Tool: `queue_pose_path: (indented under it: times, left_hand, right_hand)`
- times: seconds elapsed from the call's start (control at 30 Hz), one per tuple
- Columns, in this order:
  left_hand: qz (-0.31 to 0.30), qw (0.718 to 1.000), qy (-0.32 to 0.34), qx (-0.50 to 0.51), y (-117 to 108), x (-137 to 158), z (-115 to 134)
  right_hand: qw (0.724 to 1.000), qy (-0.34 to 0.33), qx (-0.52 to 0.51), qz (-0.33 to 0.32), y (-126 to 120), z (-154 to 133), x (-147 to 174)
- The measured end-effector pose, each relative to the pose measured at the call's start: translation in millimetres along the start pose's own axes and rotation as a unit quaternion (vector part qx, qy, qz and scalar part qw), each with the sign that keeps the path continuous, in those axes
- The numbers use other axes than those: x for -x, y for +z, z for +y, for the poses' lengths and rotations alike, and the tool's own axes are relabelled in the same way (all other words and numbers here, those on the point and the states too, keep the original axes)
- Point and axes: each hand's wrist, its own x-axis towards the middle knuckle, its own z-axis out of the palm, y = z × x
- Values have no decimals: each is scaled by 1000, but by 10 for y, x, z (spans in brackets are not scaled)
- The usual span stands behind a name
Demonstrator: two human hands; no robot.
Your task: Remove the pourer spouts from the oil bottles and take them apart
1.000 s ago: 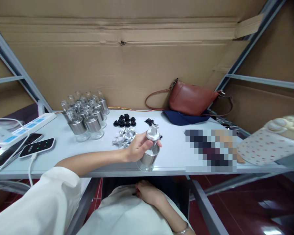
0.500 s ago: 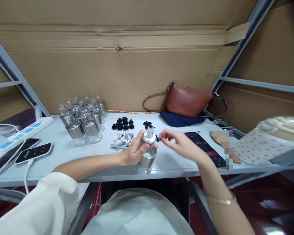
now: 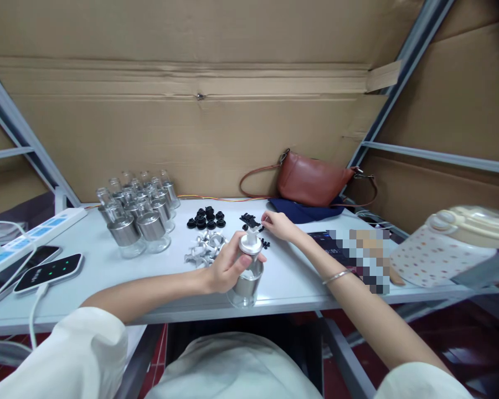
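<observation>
My left hand (image 3: 228, 263) is wrapped round the neck of a glass bottle (image 3: 246, 287) with a brushed metal sleeve. A silver pourer cap (image 3: 250, 242) sits on top of that bottle, which stands upright at the table's front edge. Beyond it, my right hand (image 3: 279, 224) has its fingertips pinched together beside a small pile of thin black pieces (image 3: 248, 219); whatever is between them is too small to make out. Tiny black parts (image 3: 265, 244) lie just below the right hand. Left of the bottle are loose silver pourer parts (image 3: 205, 246) and several black stoppers (image 3: 206, 218).
More glass bottles with metal sleeves (image 3: 124, 230) are grouped at the left. Further left lie a power strip (image 3: 33, 235) and a cabled device (image 3: 50, 272). A brown bag (image 3: 311, 178) on dark blue cloth, a phone (image 3: 328, 246) and a dotted container (image 3: 436, 252) occupy the right.
My right hand has moved away from the bottle top, forward to the thin black pieces. My left hand keeps its hold on the bottle. The view has shifted slightly.
</observation>
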Motion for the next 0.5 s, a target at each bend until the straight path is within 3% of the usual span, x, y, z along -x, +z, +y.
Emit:
queue_pose_path:
  times: [0.13, 0.27, 0.3, 0.37, 0.4, 0.5]
  left_hand:
    - [0, 1000, -11, -2, 3, 0, 7]
    - [-9, 1000, -29, 7, -9, -12, 33]
    - [-12, 999, -33, 8, -15, -18, 42]
    - [-16, 999, -41, 11, -29, -34, 66]
    - [-13, 999, -49, 14, -35, -43, 80]
    - [4, 995, -85, 54, -40, -69, 133]
  right_hand:
    - [998, 8, -49, 30, -68, -85, 59]
    - [987, -12, -108, 116, -189, -425, 261]
    - [979, -28, -140, 147, -228, -545, 342]
    - [922, -115, -309, 202, -309, -790, 527]
    - [904, -147, -351, 197, -347, -900, 621]
    - [886, -209, -384, 155, -426, -1131, 842]
